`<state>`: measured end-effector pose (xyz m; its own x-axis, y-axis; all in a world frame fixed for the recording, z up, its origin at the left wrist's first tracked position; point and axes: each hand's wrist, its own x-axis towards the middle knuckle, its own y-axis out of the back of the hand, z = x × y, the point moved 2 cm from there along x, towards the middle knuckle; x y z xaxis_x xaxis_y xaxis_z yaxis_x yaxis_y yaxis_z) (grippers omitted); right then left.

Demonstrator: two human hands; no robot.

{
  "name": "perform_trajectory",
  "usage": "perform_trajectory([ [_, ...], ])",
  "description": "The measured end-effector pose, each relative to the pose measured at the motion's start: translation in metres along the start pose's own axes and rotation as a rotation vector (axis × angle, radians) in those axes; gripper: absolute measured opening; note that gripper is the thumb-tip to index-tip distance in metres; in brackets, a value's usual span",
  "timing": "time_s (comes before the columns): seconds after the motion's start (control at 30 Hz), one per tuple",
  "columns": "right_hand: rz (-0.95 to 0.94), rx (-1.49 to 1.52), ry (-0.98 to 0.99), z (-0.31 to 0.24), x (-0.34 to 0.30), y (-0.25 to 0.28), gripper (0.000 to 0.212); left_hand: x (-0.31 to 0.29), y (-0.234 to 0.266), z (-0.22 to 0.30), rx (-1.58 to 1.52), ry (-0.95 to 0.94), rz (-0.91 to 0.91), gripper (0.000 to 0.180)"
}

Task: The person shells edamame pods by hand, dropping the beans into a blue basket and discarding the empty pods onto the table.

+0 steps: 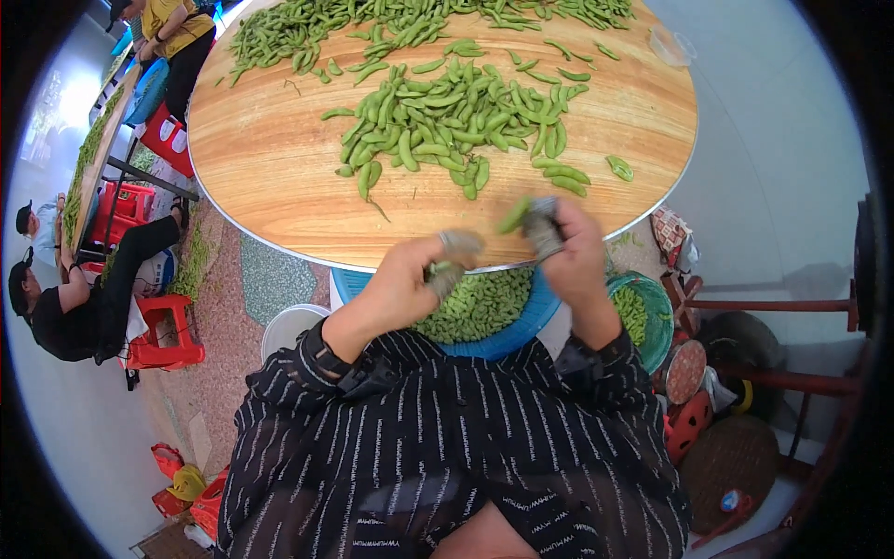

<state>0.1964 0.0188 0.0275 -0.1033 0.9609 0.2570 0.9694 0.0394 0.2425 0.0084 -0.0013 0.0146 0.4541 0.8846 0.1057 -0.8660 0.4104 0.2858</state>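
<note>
Above the near edge of a round wood-grain table (270, 205), my left hand (396, 279) is closed, with a bit of green, apparently a soybean pod (436, 269), between thumb and fingers. My right hand (575, 252) pinches another green soybean pod (513, 216), which sticks out to the left. Grey wrapping covers fingertips on both hands, and motion blurs them a little. Just beyond lies a loose pile of soybean pods (438, 116). Under the table edge, below my hands, a blue basin (549, 303) holds many green pieces (489, 303).
A larger pod heap (410, 23) covers the table's far side; a clear plastic container (672, 47) sits at its right edge. A green basket (666, 321) stands right, a white bucket (291, 328) left. Several people work at another table (93, 177), near red stools (163, 331).
</note>
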Motion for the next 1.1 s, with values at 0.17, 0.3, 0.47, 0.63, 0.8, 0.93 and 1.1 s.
perform_trajectory([
  [0.17, 0.135, -0.409, -0.03, 0.029, 0.017, 0.065, 0.018, 0.006, 0.024, 0.032, 0.587, -0.352, -0.102, 0.032],
  [0.3, 0.227, -0.326, -0.034, 0.018, 0.01, 0.071, 0.022, 0.037, 0.064, 0.024, 0.931, -0.351, 0.121, 0.026],
  [0.47, 0.151, -0.042, -0.11, 0.018, -0.003, 0.042, 0.026, 0.073, 0.07, -0.01, 1.009, 0.119, 0.152, 0.025],
  [0.63, 0.07, 0.133, -0.171, 0.01, -0.01, 0.009, 0.028, 0.073, 0.075, -0.021, 0.957, 0.133, 0.343, 0.028],
  [0.8, -0.15, 0.357, -0.242, 0.007, -0.007, -0.015, 0.028, 0.045, 0.077, -0.008, 0.093, 0.131, 0.365, 0.022],
  [0.93, -0.244, 0.641, -0.322, -0.017, 0.002, -0.034, 0.024, 0.025, 0.045, 0.013, -0.622, 0.275, 0.219, 0.015],
  [1.1, -0.379, 0.721, -0.371, -0.023, 0.001, -0.036, 0.021, 0.013, 0.03, 0.018, -0.679, 0.276, 0.155, 0.012],
])
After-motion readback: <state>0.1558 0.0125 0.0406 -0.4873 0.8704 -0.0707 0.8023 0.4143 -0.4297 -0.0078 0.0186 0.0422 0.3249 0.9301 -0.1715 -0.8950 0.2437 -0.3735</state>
